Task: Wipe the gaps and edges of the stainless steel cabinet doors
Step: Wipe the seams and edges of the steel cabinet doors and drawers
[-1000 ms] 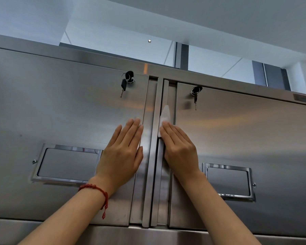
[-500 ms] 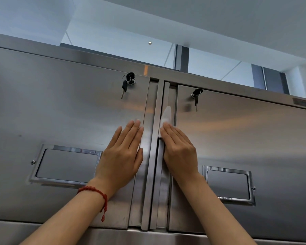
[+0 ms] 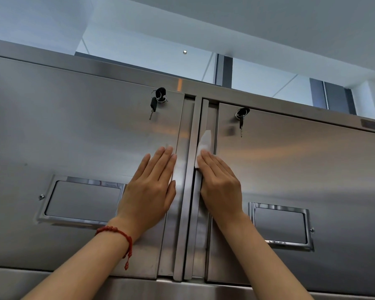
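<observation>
I am watching the left hand [image 3: 148, 187] lying flat on the brushed stainless steel left cabinet door [image 3: 74, 137] while the right hand [image 3: 220, 180], fingers straight, is pressing a white folded wipe [image 3: 204, 142] into the centre gap; a pale ceiling [image 3: 247, 29] is showing beyond.

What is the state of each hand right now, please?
Left hand: open, flat on the left cabinet door, holding nothing.
Right hand: open, straight fingers pressing the white wipe against the right door's edge.
</observation>
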